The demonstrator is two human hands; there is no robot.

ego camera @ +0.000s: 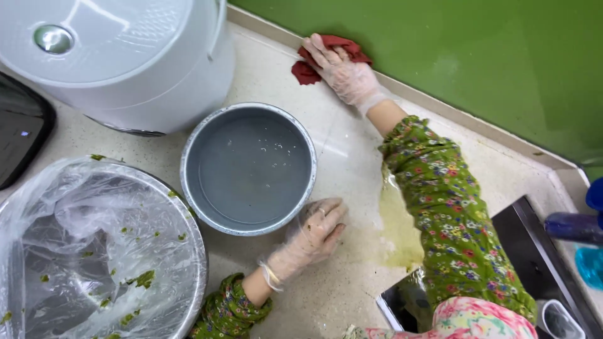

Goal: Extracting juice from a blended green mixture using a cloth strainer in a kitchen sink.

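White lidded appliance (pixel 125 56), plastic-lined metal basin (pixel 94 251) with green scraps, green wall (pixel 471 56), yellowish spill (pixel 399 229)

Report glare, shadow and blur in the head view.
Head view: even overhead light, sharp throughout; soft glare on the white appliance lid and the plastic-lined basin; faint shadows under the grey pot and left hand; right hand unblurred.
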